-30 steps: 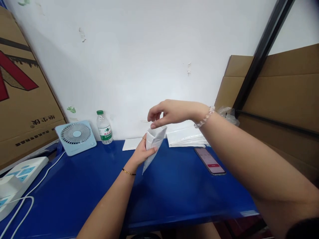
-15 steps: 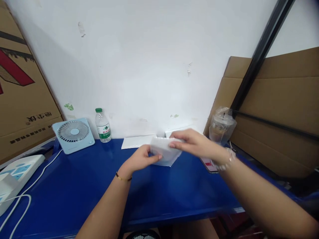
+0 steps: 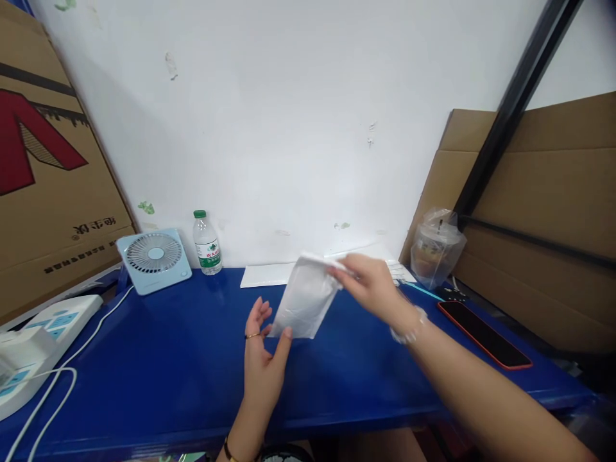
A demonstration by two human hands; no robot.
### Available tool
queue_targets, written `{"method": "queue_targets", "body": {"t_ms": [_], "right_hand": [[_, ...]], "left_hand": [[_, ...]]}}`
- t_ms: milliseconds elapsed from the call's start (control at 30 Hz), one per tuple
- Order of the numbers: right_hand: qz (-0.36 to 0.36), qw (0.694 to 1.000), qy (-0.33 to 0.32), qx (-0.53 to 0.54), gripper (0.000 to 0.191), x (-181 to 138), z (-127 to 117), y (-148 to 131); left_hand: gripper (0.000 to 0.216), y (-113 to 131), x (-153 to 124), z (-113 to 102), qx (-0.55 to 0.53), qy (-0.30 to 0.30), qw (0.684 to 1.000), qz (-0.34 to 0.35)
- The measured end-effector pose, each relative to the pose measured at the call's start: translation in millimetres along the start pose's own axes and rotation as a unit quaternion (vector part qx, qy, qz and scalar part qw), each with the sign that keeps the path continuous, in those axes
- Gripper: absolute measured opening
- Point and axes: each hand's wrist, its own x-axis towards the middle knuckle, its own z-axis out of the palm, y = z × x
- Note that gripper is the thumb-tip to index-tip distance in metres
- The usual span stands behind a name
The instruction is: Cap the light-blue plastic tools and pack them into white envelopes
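A white, slightly see-through pouch (image 3: 308,298) hangs tilted above the blue table. My right hand (image 3: 370,285) pinches it by its upper right edge, thumb and fingers closed on the rim. Lower down, my left hand (image 3: 264,359) is open with its fingers spread. Its thumb tip meets or nearly meets the pouch's bottom edge; I cannot tell whether they touch. Behind the pouch, a flat white packet (image 3: 264,274) lies along the wall, with further white items (image 3: 397,271) to its right.
The blue table (image 3: 168,372) bears a light blue fan (image 3: 156,260), a water bottle (image 3: 208,247) and a white power strip (image 3: 72,321) with cables at left. At right are a bagged drink cup (image 3: 433,250) and a phone (image 3: 484,333). Cardboard boxes stand on both sides.
My left hand has come off the pouch's side, moving down and opening. The right hand still holds the pouch, which now hangs longer and tilted. The view has shifted slightly.
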Motion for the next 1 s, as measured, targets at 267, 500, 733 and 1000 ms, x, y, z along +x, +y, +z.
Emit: {"method": "queue_targets", "body": {"t_ms": [267,500,733,1000], "right_hand": [[0.404,0.814,0.165,0.384,0.026,79,135,101],[0.457,0.845,0.06,0.269,0.022,57,172,137],[0.396,0.9,0.181,-0.02,0.054,36,67,191],[0.495,0.839,0.143,-0.178,0.034,15,-20,237]], "left_hand": [[0.065,-20,-28,-9,-0.031,0.048,0.994,-0.093],[0.061,-26,-26,-11,-0.045,0.015,0.992,-0.115],[0.062,-24,-25,-8,-0.067,0.016,0.989,-0.131],[0.064,-22,-23,-7,-0.126,0.01,0.977,-0.172]]}}
